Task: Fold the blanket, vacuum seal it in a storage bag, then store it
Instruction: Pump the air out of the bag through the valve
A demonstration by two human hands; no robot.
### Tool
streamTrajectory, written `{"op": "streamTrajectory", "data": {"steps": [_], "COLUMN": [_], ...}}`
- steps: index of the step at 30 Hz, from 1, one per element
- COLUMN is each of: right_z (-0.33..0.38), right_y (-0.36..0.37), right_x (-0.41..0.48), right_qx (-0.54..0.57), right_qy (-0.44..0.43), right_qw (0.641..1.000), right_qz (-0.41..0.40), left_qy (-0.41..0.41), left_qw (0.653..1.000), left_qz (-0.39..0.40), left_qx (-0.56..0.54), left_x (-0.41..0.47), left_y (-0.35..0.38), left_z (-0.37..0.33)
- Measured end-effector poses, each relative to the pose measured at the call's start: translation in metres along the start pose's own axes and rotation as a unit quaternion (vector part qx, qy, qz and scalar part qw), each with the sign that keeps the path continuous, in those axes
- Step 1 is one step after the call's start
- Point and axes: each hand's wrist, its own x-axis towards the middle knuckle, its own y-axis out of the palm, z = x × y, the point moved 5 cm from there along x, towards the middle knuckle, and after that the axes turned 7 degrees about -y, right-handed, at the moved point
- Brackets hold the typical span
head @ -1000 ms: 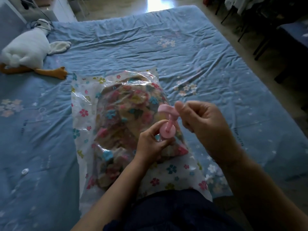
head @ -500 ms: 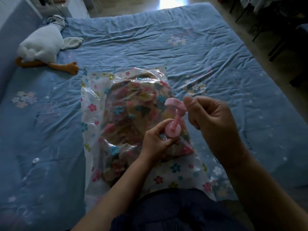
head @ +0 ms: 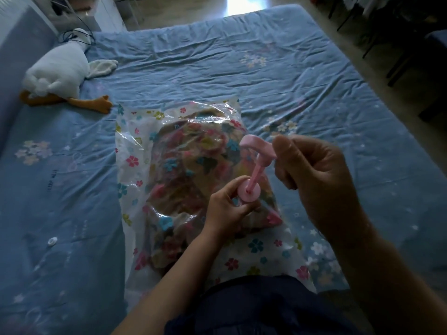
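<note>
Pink hand pump (head: 254, 170), one, upright on the storage bag (head: 135, 151) at frame centre, set there presumably to draw air out. Left hand (head: 227, 209), at 6 o'clock of the pump, fingers curled round its base, steadying it. Right hand (head: 312, 175), at 3 o'clock, fingers pinching the raised handle. Blanket (head: 193, 170), folded, inside the bag, on the blue bed (head: 290, 68). Plush goose (head: 58, 76) at 10 o'clock.

blue bed (head: 278, 76) – storage bag (head: 135, 146), plush goose (head: 60, 73) (white).
</note>
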Motion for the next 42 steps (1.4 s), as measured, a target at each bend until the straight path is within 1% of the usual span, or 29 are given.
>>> {"op": "streamTrajectory", "data": {"steps": [1, 2, 4, 5, 6, 7, 8, 10, 12, 13, 14, 15, 18, 19, 20, 21, 23, 26, 28, 29, 30, 31, 33, 34, 35, 37, 40, 42], "right_z": [-0.011, -0.030, -0.071, -0.085, -0.091, -0.088, -0.077, -0.041, -0.012, -0.007, -0.013, -0.027, -0.086, -0.098, -0.103, -0.100, -0.073, -0.017, 0.000, -0.007, -0.023, -0.046, -0.090, -0.103, -0.106, -0.086, -0.025, 0.000], "right_y": [0.001, 0.002, 0.002, 0.002, 0.001, 0.000, 0.000, -0.001, -0.001, -0.002, -0.002, -0.001, 0.000, 0.000, 0.000, 0.000, 0.001, 0.002, 0.001, 0.001, 0.001, 0.000, -0.002, -0.002, -0.004, -0.005, -0.005, -0.005], "right_x": [-0.005, -0.013, -0.030, -0.038, -0.041, -0.039, -0.032, -0.015, -0.001, 0.001, -0.001, -0.006, -0.037, -0.046, -0.049, -0.047, -0.030, 0.000, 0.006, 0.003, -0.003, -0.011, -0.031, -0.038, -0.041, -0.032, -0.006, 0.001], "right_qx": [-0.023, -0.053, -0.118, -0.147, -0.167, -0.176, -0.167, -0.120, -0.075, -0.066, -0.070, -0.078, -0.118, -0.137, -0.151, -0.156, -0.139, -0.090, -0.087, -0.092, -0.095, -0.095, -0.116, -0.133, -0.143, -0.141, -0.087, -0.053], "right_qy": [0.018, 0.057, 0.165, 0.201, 0.212, 0.204, 0.177, 0.099, 0.029, 0.011, 0.011, 0.032, 0.178, 0.212, 0.226, 0.219, 0.171, 0.050, -0.012, -0.014, 0.010, 0.058, 0.168, 0.200, 0.211, 0.181, 0.071, 0.004], "right_qw": [1.000, 0.997, 0.979, 0.967, 0.961, 0.962, 0.969, 0.988, 0.997, 0.998, 0.997, 0.996, 0.977, 0.968, 0.962, 0.963, 0.975, 0.994, 0.995, 0.994, 0.994, 0.993, 0.979, 0.971, 0.967, 0.973, 0.993, 0.998], "right_qz": [0.005, 0.010, 0.034, 0.048, 0.056, 0.055, 0.044, 0.011, -0.008, -0.012, -0.012, -0.008, 0.008, 0.014, 0.015, 0.009, -0.015, -0.041, -0.050, -0.050, -0.050, -0.046, -0.022, -0.008, 0.001, -0.001, -0.034, -0.041], "left_qy": [-0.004, -0.007, -0.010, -0.012, -0.012, -0.007, -0.001, 0.007, 0.003, -0.002, -0.004, -0.004, -0.002, -0.002, -0.001, 0.002, 0.009, 0.014, 0.009, 0.009, 0.009, 0.009, 0.003, 0.000, -0.001, 0.010, 0.015, 0.014], "left_qw": [1.000, 1.000, 1.000, 1.000, 1.000, 1.000, 1.000, 1.000, 1.000, 1.000, 1.000, 1.000, 1.000, 1.000, 1.000, 1.000, 1.000, 1.000, 1.000, 1.000, 1.000, 1.000, 1.000, 1.000, 1.000, 1.000, 0.999, 0.999], "left_qz": [0.001, 0.003, 0.002, -0.001, -0.002, 0.000, 0.003, 0.010, 0.010, 0.008, 0.009, 0.008, 0.008, 0.011, 0.013, 0.013, 0.014, 0.021, 0.013, 0.011, 0.012, 0.014, 0.014, 0.014, 0.016, 0.022, 0.032, 0.033], "left_qx": [-0.006, -0.007, -0.008, -0.011, -0.012, -0.009, -0.005, 0.002, 0.001, -0.002, -0.007, -0.007, -0.006, -0.005, -0.004, -0.001, 0.003, 0.009, 0.001, -0.001, 0.000, 0.000, -0.006, -0.011, -0.014, -0.010, -0.001, -0.003], "left_x": [-0.001, -0.002, -0.003, -0.003, -0.003, -0.002, -0.001, 0.003, 0.004, 0.004, 0.003, 0.004, 0.005, 0.005, 0.004, 0.004, 0.008, 0.011, 0.009, 0.009, 0.008, 0.008, 0.009, 0.008, 0.008, 0.008, 0.012, 0.012], "left_y": [0.000, 0.001, 0.002, 0.001, 0.001, 0.000, 0.000, 0.001, 0.000, 0.001, 0.001, 0.001, 0.003, 0.003, 0.003, 0.003, 0.001, 0.001, 0.001, 0.001, 0.002, 0.002, 0.003, 0.003, 0.002, 0.002, 0.002, 0.002], "left_z": [0.002, 0.003, 0.003, 0.003, 0.003, 0.002, -0.001, -0.004, -0.003, -0.001, 0.000, 0.001, 0.001, 0.001, 0.001, 0.000, -0.001, -0.002, -0.001, 0.000, 0.001, 0.001, 0.001, 0.000, 0.000, -0.004, -0.005, -0.005]}}
